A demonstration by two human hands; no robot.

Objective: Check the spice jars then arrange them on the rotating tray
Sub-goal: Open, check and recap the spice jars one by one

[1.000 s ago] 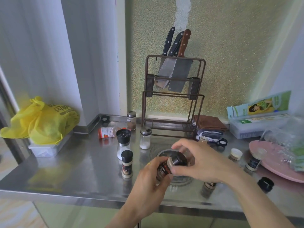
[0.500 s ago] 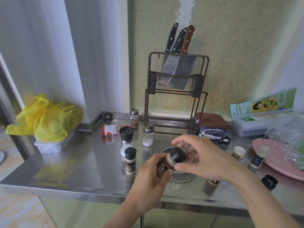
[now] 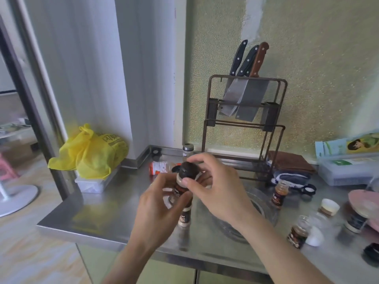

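Spice jar (image 3: 180,188) between left-hand fingers (image 3: 185,198), right-hand fingers (image 3: 189,182) on cap (image 3: 187,170).

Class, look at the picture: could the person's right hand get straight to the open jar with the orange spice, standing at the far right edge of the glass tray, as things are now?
Probably not at once: the right hand grips the cap of the spice jar that the left hand holds. The way to the orange jar itself looks clear.

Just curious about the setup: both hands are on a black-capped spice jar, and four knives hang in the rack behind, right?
Not quite. The head view shows three knives in the rack, not four. Both the left hand and right hand do hold the black-capped spice jar.
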